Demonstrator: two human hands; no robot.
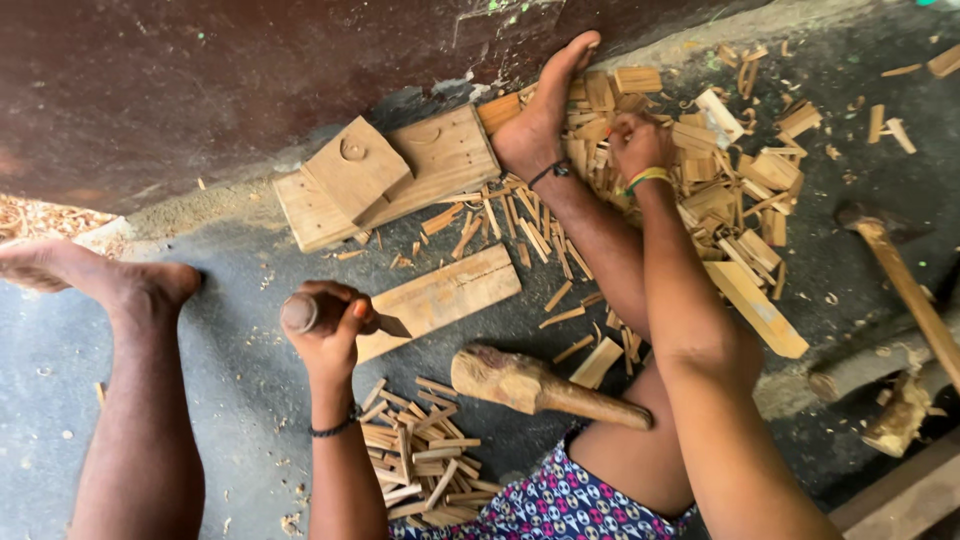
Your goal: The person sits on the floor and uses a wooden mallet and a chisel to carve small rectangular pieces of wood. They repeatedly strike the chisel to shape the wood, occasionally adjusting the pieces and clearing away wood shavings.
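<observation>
Left hand (pixel 325 335) grip clasps a chisel (pixel 345 315) at the plank (pixel 445 295) edge; right hand (pixel 640 145) fingers wood pieces (pixel 720 190).

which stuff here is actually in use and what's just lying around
In use:
- left hand gripping a chisel
- plank under the chisel's blade
- right hand reaching into the block pile
- cut sticks by the left wrist

Lying about:
- mallet on the floor
- hammer, far right
- stacked boards by the wall

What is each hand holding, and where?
Left hand grips a chisel by its wooden handle. Right hand reaches into the pile of wood pieces; its grip can't be told.
</observation>
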